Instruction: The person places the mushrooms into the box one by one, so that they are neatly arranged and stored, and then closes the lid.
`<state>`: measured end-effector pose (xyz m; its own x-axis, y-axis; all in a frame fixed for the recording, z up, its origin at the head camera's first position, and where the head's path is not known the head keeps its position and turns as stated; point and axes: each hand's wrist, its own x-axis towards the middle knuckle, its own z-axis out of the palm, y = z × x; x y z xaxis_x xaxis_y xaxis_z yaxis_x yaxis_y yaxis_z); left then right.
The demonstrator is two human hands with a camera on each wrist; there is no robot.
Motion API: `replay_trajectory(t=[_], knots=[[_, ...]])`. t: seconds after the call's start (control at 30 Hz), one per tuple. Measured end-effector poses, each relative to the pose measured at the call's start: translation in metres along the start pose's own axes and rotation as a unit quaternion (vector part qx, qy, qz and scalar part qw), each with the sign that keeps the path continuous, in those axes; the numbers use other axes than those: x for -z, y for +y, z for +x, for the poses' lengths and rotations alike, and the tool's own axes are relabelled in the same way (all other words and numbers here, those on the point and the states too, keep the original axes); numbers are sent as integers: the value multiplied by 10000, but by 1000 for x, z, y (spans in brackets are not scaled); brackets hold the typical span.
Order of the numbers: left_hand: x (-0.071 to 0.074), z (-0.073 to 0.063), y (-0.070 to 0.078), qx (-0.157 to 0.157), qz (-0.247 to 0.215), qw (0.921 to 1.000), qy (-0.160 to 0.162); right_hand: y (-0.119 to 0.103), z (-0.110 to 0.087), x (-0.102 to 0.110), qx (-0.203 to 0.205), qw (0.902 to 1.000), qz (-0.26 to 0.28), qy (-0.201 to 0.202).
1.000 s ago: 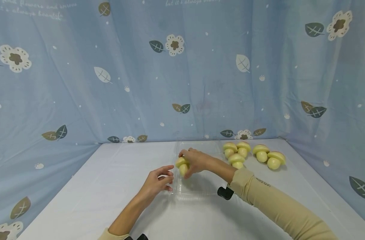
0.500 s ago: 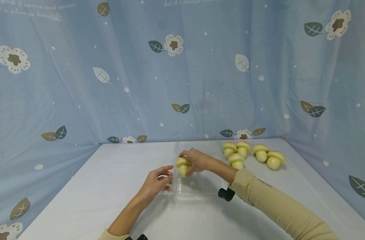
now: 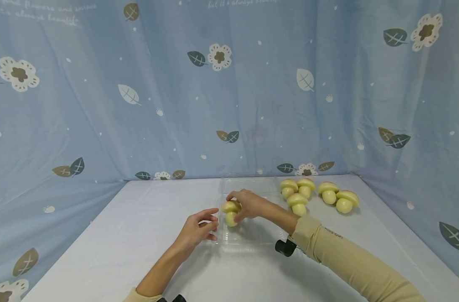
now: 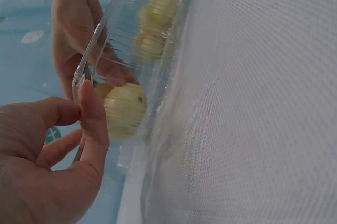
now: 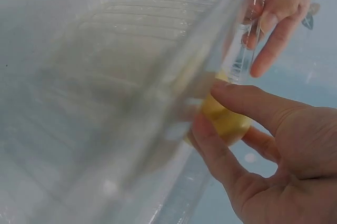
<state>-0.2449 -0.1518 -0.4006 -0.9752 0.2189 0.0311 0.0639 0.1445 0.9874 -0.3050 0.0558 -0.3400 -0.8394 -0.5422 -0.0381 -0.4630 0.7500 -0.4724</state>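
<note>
A clear plastic box (image 3: 252,240) lies in the middle of the white table. My right hand (image 3: 249,204) reaches into its left part and grips a pale yellow mushroom (image 3: 231,206), cap up and stem down, thumb and fingers around it. The left wrist view shows the stem's round end (image 4: 125,105) through the box wall. At the box's left side, my left hand (image 3: 196,226) pinches the rim; the left wrist view has thumb and finger on either side of that rim (image 4: 79,77). In the right wrist view the mushroom (image 5: 226,121) is partly hidden by fingers.
Several more mushrooms (image 3: 298,201) of the same kind stand to the right of the box, two of them (image 3: 346,202) farther right. Behind the table (image 3: 146,209) hangs a blue patterned curtain (image 3: 169,105).
My right hand has brought the mushroom slightly down and toward me inside the box. The left hand has stayed at the rim, and the other mushrooms have not moved.
</note>
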Motion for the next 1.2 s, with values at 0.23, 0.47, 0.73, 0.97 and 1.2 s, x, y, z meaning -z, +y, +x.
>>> replay_trajectory(t=[0.23, 0.47, 0.73, 0.97, 1.2], knots=[[-1, -1, 2, -14, -32, 10000, -1, 1, 0, 2, -39, 9999, 66, -72], [0, 0, 0, -19, 35, 10000, 11, 3, 1, 4, 10, 9997, 62, -215], [0, 1, -1, -68, 35, 10000, -10, 2, 0, 6, -97, 9995, 19, -297], [0, 0, -2, -1, -10, 10000, 1, 5, -4, 13, -137, 9991, 3, -402], [1, 0, 0, -4, -5, 10000, 1, 13, -16, 29, -121, 9979, 377, -521]])
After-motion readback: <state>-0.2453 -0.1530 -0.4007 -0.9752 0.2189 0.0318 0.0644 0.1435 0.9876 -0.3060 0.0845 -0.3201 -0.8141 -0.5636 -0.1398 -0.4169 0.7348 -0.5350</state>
